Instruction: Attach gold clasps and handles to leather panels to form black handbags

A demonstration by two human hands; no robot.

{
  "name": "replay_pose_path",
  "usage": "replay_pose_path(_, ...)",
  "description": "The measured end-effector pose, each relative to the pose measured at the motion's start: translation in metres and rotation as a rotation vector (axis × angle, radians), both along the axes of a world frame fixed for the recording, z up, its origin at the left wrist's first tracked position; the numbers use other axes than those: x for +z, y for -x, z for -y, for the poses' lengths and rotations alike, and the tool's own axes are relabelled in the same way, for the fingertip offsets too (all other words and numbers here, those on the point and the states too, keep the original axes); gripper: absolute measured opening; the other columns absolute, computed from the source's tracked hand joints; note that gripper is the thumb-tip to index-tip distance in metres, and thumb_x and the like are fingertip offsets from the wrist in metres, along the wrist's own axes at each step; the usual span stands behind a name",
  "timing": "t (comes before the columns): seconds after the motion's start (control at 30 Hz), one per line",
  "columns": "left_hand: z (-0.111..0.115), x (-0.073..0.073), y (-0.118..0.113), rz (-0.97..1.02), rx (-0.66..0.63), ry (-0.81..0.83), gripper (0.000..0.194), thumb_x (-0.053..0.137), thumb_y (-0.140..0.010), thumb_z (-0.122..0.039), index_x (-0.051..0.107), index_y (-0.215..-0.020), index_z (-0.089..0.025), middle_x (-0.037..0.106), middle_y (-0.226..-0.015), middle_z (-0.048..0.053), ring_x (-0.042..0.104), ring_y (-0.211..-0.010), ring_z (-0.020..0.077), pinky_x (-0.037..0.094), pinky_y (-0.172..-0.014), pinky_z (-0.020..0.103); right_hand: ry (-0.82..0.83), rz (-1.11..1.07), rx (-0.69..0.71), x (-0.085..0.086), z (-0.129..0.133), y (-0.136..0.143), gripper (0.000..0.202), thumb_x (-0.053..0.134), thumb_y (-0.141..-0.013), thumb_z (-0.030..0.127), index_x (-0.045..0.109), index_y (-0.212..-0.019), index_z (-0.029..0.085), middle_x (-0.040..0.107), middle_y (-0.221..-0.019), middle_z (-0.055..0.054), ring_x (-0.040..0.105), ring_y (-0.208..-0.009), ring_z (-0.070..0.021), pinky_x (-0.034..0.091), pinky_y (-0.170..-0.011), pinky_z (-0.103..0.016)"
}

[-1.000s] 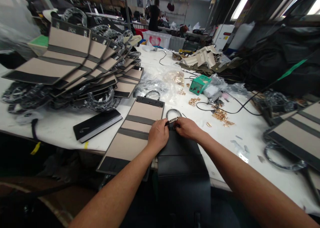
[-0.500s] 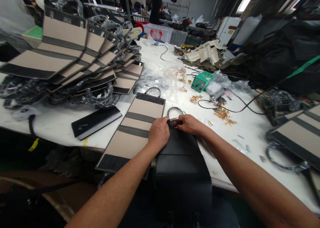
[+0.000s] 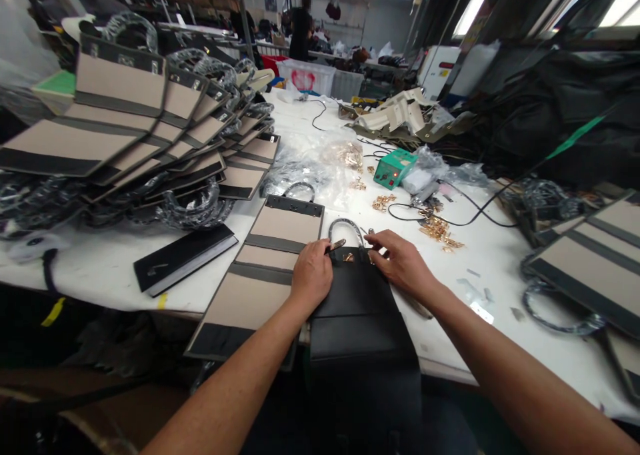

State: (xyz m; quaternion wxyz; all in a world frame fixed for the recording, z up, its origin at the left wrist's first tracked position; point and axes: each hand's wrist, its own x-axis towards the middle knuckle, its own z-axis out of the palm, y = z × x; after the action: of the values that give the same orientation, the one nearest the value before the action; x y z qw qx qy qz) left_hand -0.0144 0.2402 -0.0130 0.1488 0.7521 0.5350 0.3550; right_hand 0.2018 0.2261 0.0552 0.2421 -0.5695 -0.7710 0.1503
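A black bag panel hangs over the table's front edge, with gold-coloured hardware and a plastic-wrapped loop handle at its far end. My left hand rests along the panel's left edge, closed on a slim metal tool whose tip juts out to the right; its kind is unclear. At the far right corner, by the handle's end, my right hand has thumb and fingertips bent together; whatever is between them is too small to make out. A beige-lined bag panel lies to the left.
Stacked beige-lined panels with wrapped handles crowd the left, near a black notebook-like object. Beyond lie a green box with a red light, gold fittings, cables and clear plastic. More panels stand right. A person is far back.
My right hand has shifted right, away from my left hand, uncovering the gold hardware on the black panel. The tool in my left hand shows more clearly. The camera view has tilted slightly.
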Motion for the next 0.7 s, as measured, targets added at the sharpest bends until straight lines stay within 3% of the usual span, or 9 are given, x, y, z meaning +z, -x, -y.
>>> replay_pose_path(0.07, -0.001, 0.000, 0.000, 0.015, -0.008, -0.008, 0.033, 0.043, -0.090, -0.004, 0.059, -0.113, -0.020, 0.068, -0.117, 0.009, 0.061, -0.115, 0.0238, 0.049, -0.104, 0.042, -0.051, 0.132, -0.104, -0.001, 0.022, -0.017, 0.029, 0.059, -0.092, 0.029, 0.068, -0.119, 0.025, 0.068, -0.115, -0.009, 0.063, -0.107, -0.0250, 0.049, -0.090, -0.035)
replay_pose_path(0.17, -0.001, 0.001, 0.000, 0.020, -0.029, -0.017, 0.032, 0.043, -0.089, -0.003, 0.060, -0.108, -0.020, 0.067, -0.117, 0.009, 0.060, -0.115, 0.0242, 0.048, -0.105, 0.043, 0.019, 0.322, -0.212, -0.014, 0.049, -0.039, 0.030, 0.062, -0.091, 0.039, 0.068, -0.117, 0.025, 0.069, -0.113, -0.009, 0.063, -0.105, -0.0282, 0.049, -0.085, -0.037)
replay_pose_path(0.3, -0.001, 0.003, 0.000, 0.014, -0.051, -0.036, 0.031, 0.044, -0.088, -0.003, 0.062, -0.107, -0.020, 0.066, -0.119, 0.009, 0.057, -0.117, 0.0249, 0.046, -0.107, 0.043, 0.148, 0.330, -0.224, -0.031, 0.064, -0.050, 0.029, 0.054, -0.095, 0.044, 0.066, -0.114, 0.025, 0.067, -0.102, -0.006, 0.064, -0.095, -0.0249, 0.048, -0.078, -0.034)
replay_pose_path(0.4, -0.001, 0.003, 0.000, 0.012, -0.062, -0.048, 0.032, 0.043, -0.090, -0.004, 0.063, -0.109, -0.019, 0.066, -0.117, 0.009, 0.056, -0.117, 0.0248, 0.046, -0.107, 0.043, 0.124, 0.238, -0.189, -0.027, 0.066, -0.044, 0.028, 0.049, -0.097, 0.040, 0.064, -0.115, 0.024, 0.065, -0.097, -0.006, 0.063, -0.093, -0.0240, 0.048, -0.080, -0.034)
replay_pose_path(0.53, -0.002, 0.002, 0.001, 0.020, -0.062, -0.035, 0.032, 0.043, -0.091, -0.005, 0.063, -0.111, -0.019, 0.068, -0.115, 0.009, 0.059, -0.113, 0.0244, 0.048, -0.104, 0.042, 0.135, -0.026, -0.078, -0.006, 0.064, -0.024, 0.033, 0.045, -0.099, 0.035, 0.058, -0.128, 0.026, 0.064, -0.105, -0.006, 0.063, -0.097, -0.0221, 0.049, -0.089, -0.034)
replay_pose_path(0.7, -0.002, 0.000, 0.001, 0.042, -0.038, -0.014, 0.032, 0.044, -0.090, -0.005, 0.063, -0.112, -0.020, 0.069, -0.114, 0.009, 0.060, -0.112, 0.0239, 0.049, -0.103, 0.041, 0.188, -0.114, 0.076, 0.003, 0.027, 0.009, 0.043, 0.046, -0.097, 0.025, 0.051, -0.140, 0.025, 0.062, -0.127, -0.007, 0.059, -0.116, -0.0202, 0.043, -0.103, -0.032)
